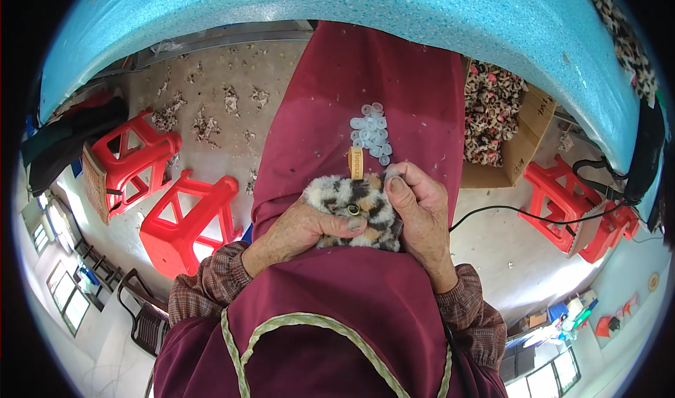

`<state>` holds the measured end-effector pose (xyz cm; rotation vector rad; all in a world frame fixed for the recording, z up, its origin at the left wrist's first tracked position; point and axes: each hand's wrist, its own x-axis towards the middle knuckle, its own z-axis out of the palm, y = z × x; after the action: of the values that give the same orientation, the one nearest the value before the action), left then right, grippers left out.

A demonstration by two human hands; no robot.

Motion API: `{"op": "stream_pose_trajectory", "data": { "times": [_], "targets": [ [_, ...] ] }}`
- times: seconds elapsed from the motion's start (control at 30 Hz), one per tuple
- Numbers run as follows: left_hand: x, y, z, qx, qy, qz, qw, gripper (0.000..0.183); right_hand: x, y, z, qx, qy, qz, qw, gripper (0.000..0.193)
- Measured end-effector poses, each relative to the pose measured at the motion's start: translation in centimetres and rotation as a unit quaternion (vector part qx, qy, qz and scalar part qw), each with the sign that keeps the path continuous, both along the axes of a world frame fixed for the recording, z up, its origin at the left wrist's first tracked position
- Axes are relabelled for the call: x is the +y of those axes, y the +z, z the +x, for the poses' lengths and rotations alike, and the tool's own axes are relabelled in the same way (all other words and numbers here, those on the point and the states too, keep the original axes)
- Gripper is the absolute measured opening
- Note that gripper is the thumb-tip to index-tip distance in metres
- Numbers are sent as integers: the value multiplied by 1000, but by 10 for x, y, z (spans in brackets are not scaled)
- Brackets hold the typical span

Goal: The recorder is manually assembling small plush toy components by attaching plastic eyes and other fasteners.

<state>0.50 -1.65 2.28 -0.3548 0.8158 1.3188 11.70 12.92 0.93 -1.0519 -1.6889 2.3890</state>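
Observation:
A furry plush toy head [329, 193] in white, black and tan rests over my lap, with a round yellow-green eye [354, 209] showing. From its top edge sticks out a tan fabric tag [356, 163]. My left hand [299, 226] is closed on the plush, its thumb pressed across the fur just under the eye. My right hand [425, 219] pinches at the upper right edge of the plush, thumb against forefinger; whether a small part sits between these fingertips is hidden. Beyond the tag, several translucent plastic washers [369, 131] lie in a loose pile on my dark red apron [351, 67].
A light-blue speckled tabletop [281, 4] curves across the far side. At the right, a cardboard box [531, 131] holds many patterned plush pieces [489, 110]. Red plastic stools [190, 222] stand at both sides. Fabric scraps [205, 126] litter the floor; a black cable [506, 208] runs at right.

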Motion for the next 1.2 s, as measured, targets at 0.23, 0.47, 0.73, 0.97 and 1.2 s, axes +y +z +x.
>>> {"op": "stream_pose_trajectory", "data": {
  "times": [0.23, 0.47, 0.73, 0.97, 1.2],
  "targets": [
    [3, 0, -1, 29, -4, -15, 999, 50, 5, 8, -7, 0, -6, 47, 999, 19],
    [0, -2, -7, 106, -78, 15, 991, 47, 10, 18, -5, 3, 37, 137, 990, 18],
    [-18, -39, -4, 238, -75, 25, 968, 24, 111, 72, -18, 52, 92, 296, 949, 8],
    [-5, -35, -9, 230, -62, 21, 971, 27, 239, 73, -91, 105, -88, 440, 887, 10],
    [-11, -42, -13, 81, 51, -45, 994, 39, 279, 55, -137, 44, -84, 634, 768, 23]
  ]
}}
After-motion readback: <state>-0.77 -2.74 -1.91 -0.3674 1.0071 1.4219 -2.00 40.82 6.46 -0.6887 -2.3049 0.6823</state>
